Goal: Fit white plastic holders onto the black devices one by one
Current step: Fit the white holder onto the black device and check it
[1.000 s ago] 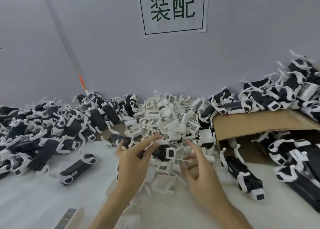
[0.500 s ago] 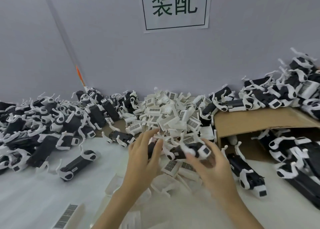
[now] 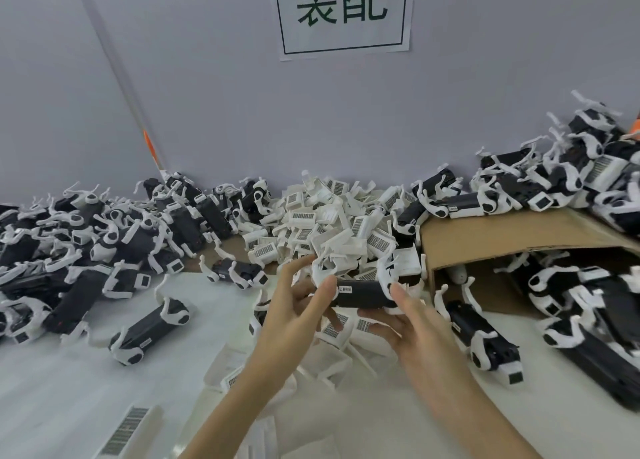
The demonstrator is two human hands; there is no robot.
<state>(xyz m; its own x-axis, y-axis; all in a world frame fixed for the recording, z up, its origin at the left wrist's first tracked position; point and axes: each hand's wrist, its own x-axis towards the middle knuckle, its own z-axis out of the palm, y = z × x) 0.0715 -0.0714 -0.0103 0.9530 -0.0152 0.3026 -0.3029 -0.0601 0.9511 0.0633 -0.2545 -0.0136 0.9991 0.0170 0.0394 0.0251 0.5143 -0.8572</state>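
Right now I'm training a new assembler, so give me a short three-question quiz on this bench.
1. True or false: both hands hold the same black device.
2. Where is the pile of loose white holders? A) inside the cardboard box B) against the wall, behind the hands C) at the left table edge
3. Fill in: the box lies to the ___ of the hands.

Key:
1. True: left hand and right hand grip its two ends.
2. B
3. right
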